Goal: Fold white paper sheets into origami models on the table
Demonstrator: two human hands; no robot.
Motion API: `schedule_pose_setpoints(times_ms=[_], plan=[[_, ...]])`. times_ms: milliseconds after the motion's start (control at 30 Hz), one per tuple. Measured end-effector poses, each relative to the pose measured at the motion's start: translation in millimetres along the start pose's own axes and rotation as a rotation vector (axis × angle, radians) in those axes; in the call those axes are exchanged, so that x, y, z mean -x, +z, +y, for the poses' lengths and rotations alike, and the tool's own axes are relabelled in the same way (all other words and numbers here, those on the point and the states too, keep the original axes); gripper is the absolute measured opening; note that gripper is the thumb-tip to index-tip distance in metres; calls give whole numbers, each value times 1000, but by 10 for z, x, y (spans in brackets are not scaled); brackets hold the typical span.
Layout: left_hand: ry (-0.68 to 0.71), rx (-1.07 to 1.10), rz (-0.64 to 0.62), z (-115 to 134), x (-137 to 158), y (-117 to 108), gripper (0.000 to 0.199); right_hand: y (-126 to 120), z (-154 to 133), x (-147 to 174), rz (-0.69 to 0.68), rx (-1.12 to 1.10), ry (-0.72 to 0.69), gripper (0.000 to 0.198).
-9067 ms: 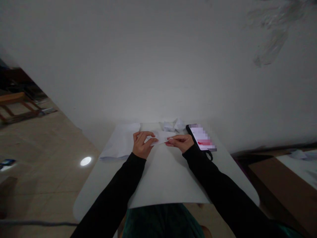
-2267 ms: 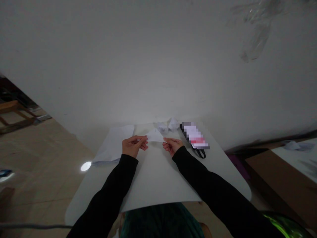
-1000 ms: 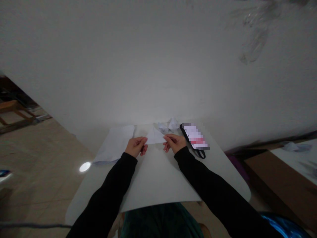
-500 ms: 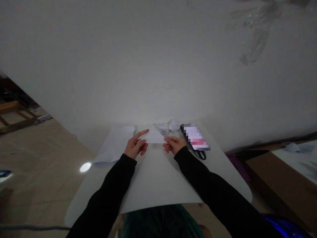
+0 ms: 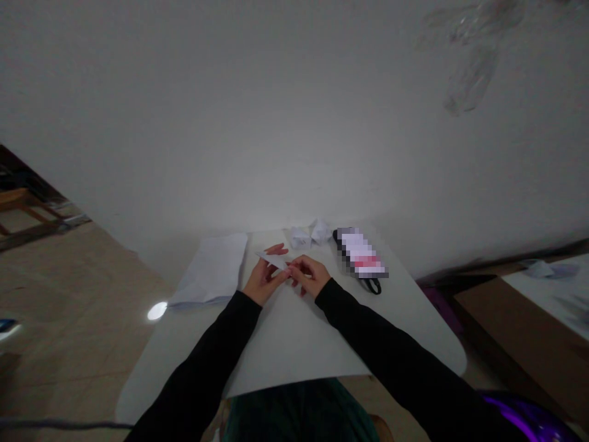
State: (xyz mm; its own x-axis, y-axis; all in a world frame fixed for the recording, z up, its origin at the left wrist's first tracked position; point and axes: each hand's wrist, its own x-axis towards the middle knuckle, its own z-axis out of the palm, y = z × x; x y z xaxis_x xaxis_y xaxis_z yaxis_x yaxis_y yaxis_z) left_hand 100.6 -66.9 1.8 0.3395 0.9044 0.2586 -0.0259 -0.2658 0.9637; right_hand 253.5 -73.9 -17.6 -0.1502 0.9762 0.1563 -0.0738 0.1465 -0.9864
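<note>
A small folded piece of white paper (image 5: 275, 260) is held above the table, tilted, with one pointed end toward the upper left. My left hand (image 5: 265, 277) has its thumb on the near side of the paper and its fingers behind it. My right hand (image 5: 309, 274) pinches the paper's right end, its fingertips close to my left thumb. Parts of the paper are hidden by the fingers. Just beyond the hands, two folded white paper shapes (image 5: 321, 231) rest near the wall.
The white table (image 5: 304, 344) stands against a grey wall (image 5: 276, 123). At its left lies a stack of white paper sheets (image 5: 214, 267). A phone (image 5: 361, 253) with a black strap lies on the right. Beyond the table's right side is a brown cardboard surface (image 5: 519, 319).
The paper has turned from lying wide between both hands to a narrow, tilted shape. My hands have come together, the right one moving left, and the left fingers now sit behind the paper.
</note>
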Motion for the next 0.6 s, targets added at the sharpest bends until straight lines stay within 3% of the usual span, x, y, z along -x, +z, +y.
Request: schedule_pose_setpoints(times_ms=[233,433,600], plan=[[-44,52,-61,26,-3,-32,66,-63,-78,25,-41,75,-78,33],[-27,80,-113,7,-16,-71,68,-89,-190,73,-57,277,-219,26],[-11,107,-114,-11,-20,-91,67,-84,-140,59,-107,234,-135,30]])
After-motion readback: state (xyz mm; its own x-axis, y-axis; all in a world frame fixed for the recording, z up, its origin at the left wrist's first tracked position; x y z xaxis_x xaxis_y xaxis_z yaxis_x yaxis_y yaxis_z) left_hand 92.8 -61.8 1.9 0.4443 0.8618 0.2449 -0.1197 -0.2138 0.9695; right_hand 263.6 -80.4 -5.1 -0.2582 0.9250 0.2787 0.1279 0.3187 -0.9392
